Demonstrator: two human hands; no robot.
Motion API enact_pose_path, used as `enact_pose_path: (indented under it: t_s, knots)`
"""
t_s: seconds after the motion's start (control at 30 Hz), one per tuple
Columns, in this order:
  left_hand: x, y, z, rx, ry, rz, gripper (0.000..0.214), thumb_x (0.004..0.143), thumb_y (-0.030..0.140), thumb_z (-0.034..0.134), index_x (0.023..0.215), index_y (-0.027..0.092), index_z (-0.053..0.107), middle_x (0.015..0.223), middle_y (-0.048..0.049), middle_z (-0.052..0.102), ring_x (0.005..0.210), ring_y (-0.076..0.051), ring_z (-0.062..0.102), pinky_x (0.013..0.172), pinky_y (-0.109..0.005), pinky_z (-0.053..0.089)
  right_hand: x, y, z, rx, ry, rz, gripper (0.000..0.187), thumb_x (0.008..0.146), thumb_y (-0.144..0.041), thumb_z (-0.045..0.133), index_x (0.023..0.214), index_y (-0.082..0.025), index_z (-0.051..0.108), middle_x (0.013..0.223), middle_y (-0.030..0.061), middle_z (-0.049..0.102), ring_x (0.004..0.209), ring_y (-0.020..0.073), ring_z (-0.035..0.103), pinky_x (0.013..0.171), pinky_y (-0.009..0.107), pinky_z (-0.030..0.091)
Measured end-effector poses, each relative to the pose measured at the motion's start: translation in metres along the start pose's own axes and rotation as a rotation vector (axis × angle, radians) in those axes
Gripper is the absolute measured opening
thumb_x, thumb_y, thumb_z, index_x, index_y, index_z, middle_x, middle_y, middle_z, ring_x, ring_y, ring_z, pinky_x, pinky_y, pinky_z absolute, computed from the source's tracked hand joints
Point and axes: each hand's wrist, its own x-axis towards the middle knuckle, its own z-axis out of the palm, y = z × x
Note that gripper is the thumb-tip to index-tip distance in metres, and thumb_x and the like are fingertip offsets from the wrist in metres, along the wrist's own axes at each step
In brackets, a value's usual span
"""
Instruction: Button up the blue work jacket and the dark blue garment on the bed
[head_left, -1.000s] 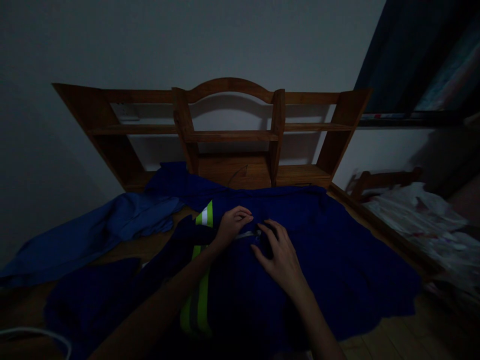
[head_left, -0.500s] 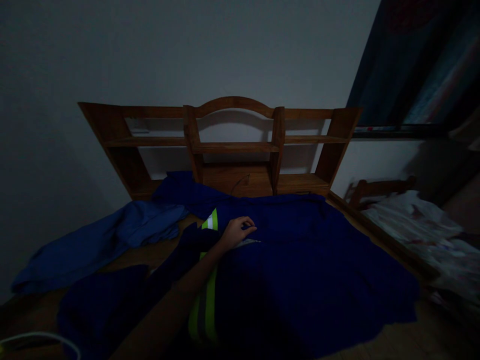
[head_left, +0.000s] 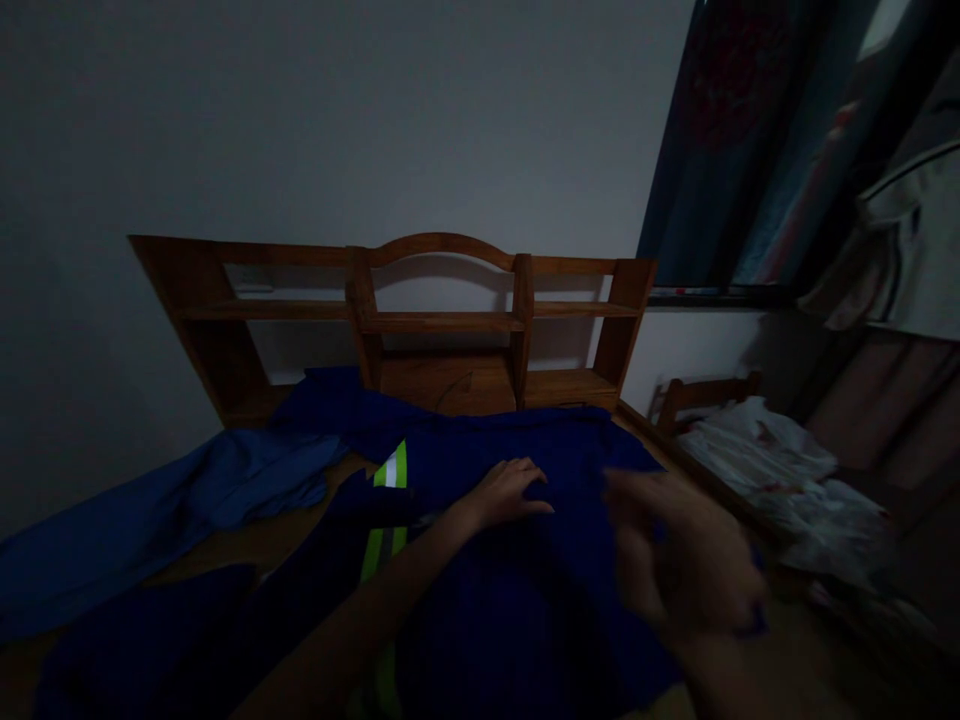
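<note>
A dark blue work garment (head_left: 525, 580) with a yellow-green and white reflective stripe (head_left: 386, 500) lies spread over a wooden surface in a dim room. My left hand (head_left: 510, 492) rests flat on the cloth near its middle, fingers stretched out. My right hand (head_left: 679, 565) is raised above the garment's right side, blurred by motion, fingers apart with nothing seen in it. A lighter blue garment (head_left: 165, 505) lies crumpled to the left.
A wooden shelf unit (head_left: 420, 320) with open compartments stands against the wall behind the clothes. White plastic bags (head_left: 765, 465) and a small wooden rail lie at the right. A dark curtain (head_left: 735, 150) hangs at the upper right.
My right hand, out of view half a second ago, has come back in at the right, moving. My left hand has opened from a pinch and slid right. The camera has turned right.
</note>
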Motion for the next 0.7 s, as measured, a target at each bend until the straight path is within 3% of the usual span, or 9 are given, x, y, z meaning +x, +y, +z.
enact_pose_path:
  t_s: [0.1, 0.2, 0.27, 0.4, 0.7]
  knots:
    - [0.023, 0.006, 0.018, -0.013, -0.042, 0.055, 0.031, 0.08, 0.045, 0.06, 0.102, 0.024, 0.063, 0.104, -0.0036, 0.06, 0.098, -0.02, 0.056, 0.088, -0.031, 0.041, -0.002, 0.052, 0.04, -0.098, -0.072, 0.104, 0.023, 0.087, -0.02, 0.046, 0.108, -0.019, 0.057, 0.081, 0.0039, 0.066, 0.071, 0.0179, 0.064, 0.067, 0.029, 0.046]
    - [0.031, -0.002, 0.03, -0.145, -0.001, 0.038, 0.017, 0.083, 0.033, 0.059, 0.095, 0.023, 0.066, 0.099, -0.0015, 0.062, 0.093, -0.015, 0.059, 0.083, -0.024, 0.043, -0.034, 0.101, 0.081, -0.087, -0.274, 0.315, 0.021, 0.09, -0.022, 0.041, 0.103, -0.02, 0.058, 0.083, 0.0028, 0.067, 0.07, 0.0169, 0.065, 0.065, 0.026, 0.045]
    - [0.031, -0.009, 0.033, -0.226, 0.009, 0.011, 0.016, 0.083, 0.034, 0.06, 0.092, 0.023, 0.067, 0.095, -0.0004, 0.064, 0.089, -0.014, 0.06, 0.079, -0.022, 0.043, -0.06, 0.118, 0.098, -0.049, -0.347, 0.406, 0.021, 0.091, -0.024, 0.041, 0.103, -0.022, 0.057, 0.083, 0.0017, 0.067, 0.071, 0.0167, 0.065, 0.064, 0.025, 0.044]
    - [0.027, -0.017, 0.031, -0.262, 0.023, 0.002, 0.02, 0.085, 0.035, 0.057, 0.094, 0.022, 0.068, 0.093, -0.0011, 0.065, 0.089, -0.014, 0.061, 0.079, -0.021, 0.043, -0.086, 0.121, 0.107, 0.068, -0.401, 0.468, 0.02, 0.09, -0.025, 0.041, 0.101, -0.024, 0.058, 0.083, 0.0001, 0.066, 0.071, 0.0156, 0.063, 0.067, 0.025, 0.044]
    - [0.024, -0.009, 0.034, -0.076, 0.001, 0.038, 0.021, 0.089, 0.031, 0.05, 0.105, 0.023, 0.061, 0.1, -0.0011, 0.067, 0.09, -0.014, 0.063, 0.078, -0.022, 0.044, -0.077, 0.12, 0.104, 0.164, -0.423, 0.425, 0.02, 0.086, -0.015, 0.041, 0.091, -0.022, 0.06, 0.091, 0.0021, 0.06, 0.084, 0.016, 0.059, 0.077, 0.028, 0.043]
